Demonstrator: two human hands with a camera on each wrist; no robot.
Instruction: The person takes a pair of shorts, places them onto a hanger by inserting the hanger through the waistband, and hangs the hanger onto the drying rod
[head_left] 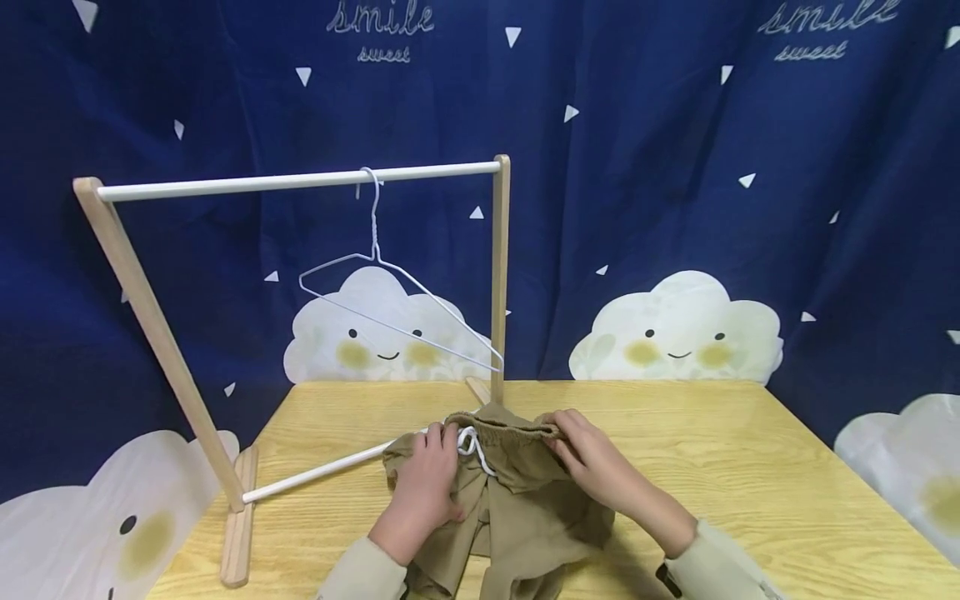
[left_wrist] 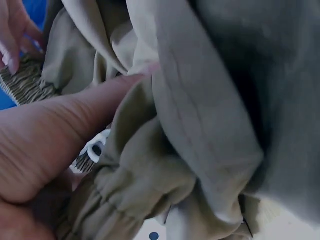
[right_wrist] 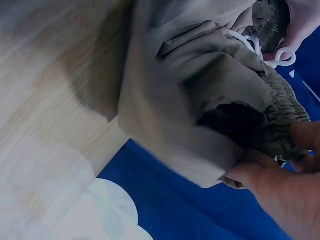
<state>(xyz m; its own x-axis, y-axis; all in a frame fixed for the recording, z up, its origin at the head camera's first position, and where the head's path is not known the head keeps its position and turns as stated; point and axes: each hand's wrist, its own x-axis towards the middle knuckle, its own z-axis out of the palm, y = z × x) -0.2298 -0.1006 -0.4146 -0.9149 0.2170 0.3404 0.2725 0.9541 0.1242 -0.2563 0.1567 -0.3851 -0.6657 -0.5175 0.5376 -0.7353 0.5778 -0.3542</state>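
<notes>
A pair of khaki shorts (head_left: 525, 508) with a gathered elastic waistband and a white drawstring (head_left: 472, 442) is held up over the table, its legs hanging toward me. My left hand (head_left: 425, 483) grips the waistband left of the drawstring bow; in the left wrist view its thumb (left_wrist: 85, 107) lies against the cloth. At the waistband's right end, my right hand (head_left: 592, 458) pinches the fabric, and the right wrist view shows its fingers (right_wrist: 265, 175) curled on the band. Folded cloth hides some of the left fingertips.
Behind the shorts, a wooden rack (head_left: 150, 308) with a white top rail (head_left: 300, 181) stands on the left of the wood-grain table (head_left: 675, 433). From the rail hangs a white wire hanger (head_left: 375, 242). A dark blue curtain (head_left: 637, 167) with clouds backs the table.
</notes>
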